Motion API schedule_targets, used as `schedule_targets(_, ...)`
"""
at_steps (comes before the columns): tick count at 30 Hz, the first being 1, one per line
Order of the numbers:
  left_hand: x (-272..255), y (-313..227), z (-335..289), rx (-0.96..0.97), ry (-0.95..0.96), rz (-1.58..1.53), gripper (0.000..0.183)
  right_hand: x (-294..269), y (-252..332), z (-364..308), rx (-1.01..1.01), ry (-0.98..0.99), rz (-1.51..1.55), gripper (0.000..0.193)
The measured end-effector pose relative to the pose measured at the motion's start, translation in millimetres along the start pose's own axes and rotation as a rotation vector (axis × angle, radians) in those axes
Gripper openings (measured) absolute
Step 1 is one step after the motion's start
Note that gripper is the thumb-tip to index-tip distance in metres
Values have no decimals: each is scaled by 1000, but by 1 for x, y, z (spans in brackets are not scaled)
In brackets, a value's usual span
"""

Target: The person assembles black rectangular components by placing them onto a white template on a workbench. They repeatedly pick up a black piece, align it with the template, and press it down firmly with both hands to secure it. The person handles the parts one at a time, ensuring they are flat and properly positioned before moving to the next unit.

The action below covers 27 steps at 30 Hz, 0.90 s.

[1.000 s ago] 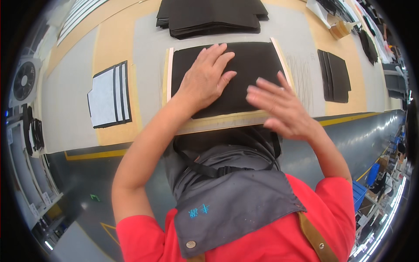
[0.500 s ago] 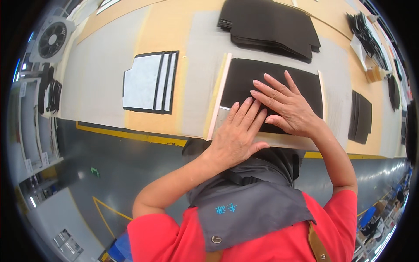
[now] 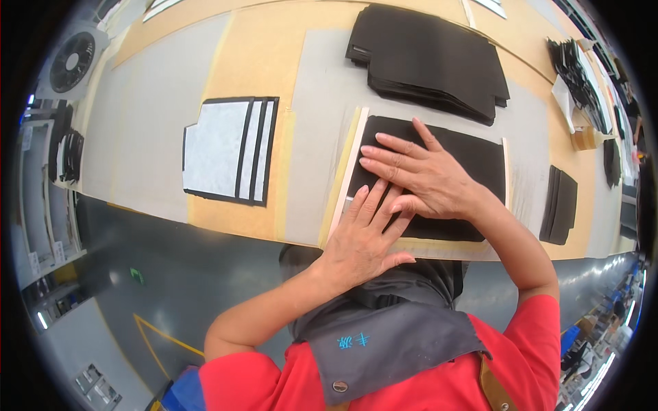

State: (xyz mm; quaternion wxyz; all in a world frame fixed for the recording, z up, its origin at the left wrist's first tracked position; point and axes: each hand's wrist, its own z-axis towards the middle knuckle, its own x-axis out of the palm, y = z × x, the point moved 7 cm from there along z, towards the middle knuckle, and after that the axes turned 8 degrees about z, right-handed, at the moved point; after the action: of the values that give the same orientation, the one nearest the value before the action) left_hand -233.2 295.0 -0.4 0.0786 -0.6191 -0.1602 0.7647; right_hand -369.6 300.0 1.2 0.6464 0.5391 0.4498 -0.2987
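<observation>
A flat black sheet [image 3: 473,161] lies on the table's near side, between a pale strip on its left [image 3: 350,171] and another pale strip on its right [image 3: 506,171]. My right hand [image 3: 428,179] rests flat on the sheet, fingers spread and pointing to the left. Just below it, my left hand [image 3: 363,236] lies with fingers stretched out over the sheet's near left corner. The fingertips of my left hand meet the underside of my right hand, which partly covers them. Neither hand grips anything.
Beyond the sheet lies a stack of black cut pieces [image 3: 428,58]. To the left is a white panel with black edges and bands [image 3: 216,151]. Small black pieces [image 3: 562,205] lie at right, near a bundle of black strips [image 3: 572,75] and a glue-coloured bottle [image 3: 588,139].
My right hand has slid leftward across the black sheet, toward the left strip. My left hand stays near the sheet's near left corner. The whole view has shifted, so the table sits lower.
</observation>
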Motion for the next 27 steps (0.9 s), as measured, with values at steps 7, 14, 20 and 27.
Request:
schedule_targets(7, 9, -9, -7, -14, 31, 27, 90, 4, -6, 3, 19, -4, -66, 76)
schedule_targets(14, 2, -5, -5, 24, 67, 73, 90, 5, -6, 4, 15, 3, -84, 73)
schedule_targets(20, 3, -4, 1, -19, 154, 80, 89, 0, -4, -3, 3, -25, -11, 75)
schedule_targets(27, 6, -36, 20, 134, 152, 55, 93, -7, -12, -62, 155, -22, -47, 83)
